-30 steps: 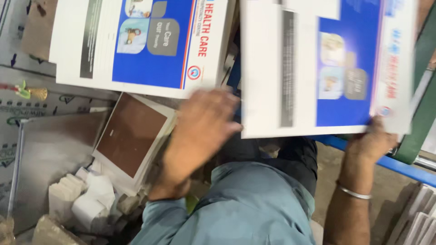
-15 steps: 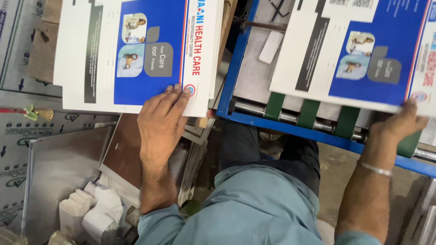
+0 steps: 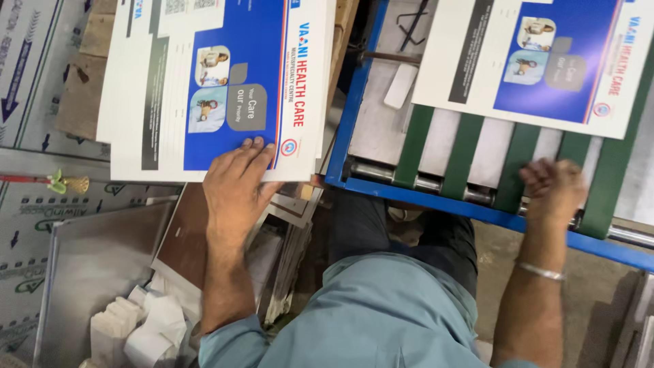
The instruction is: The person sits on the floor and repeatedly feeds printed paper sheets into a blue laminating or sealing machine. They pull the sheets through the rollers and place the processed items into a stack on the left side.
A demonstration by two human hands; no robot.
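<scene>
My left hand lies flat, fingers spread, on the near edge of a stack of white and blue printed sheets at the left. A single printed sheet of the same kind lies on the green belts of a blue-framed conveyor at the right. My right hand hovers over the conveyor's near roller, just below that sheet, fingers loosely curled and holding nothing. A metal bangle sits on my right wrist.
Wooden boards support the stack. Below it lie a brown board, a grey metal tray and several folded white cloths. A thin stick with a pale brush-like tip lies at the far left. Printed packaging sheets cover the left side.
My right hand has let go of the sheet, which now lies on the conveyor belts. The view has shifted down and the left hand stays on the stack.
</scene>
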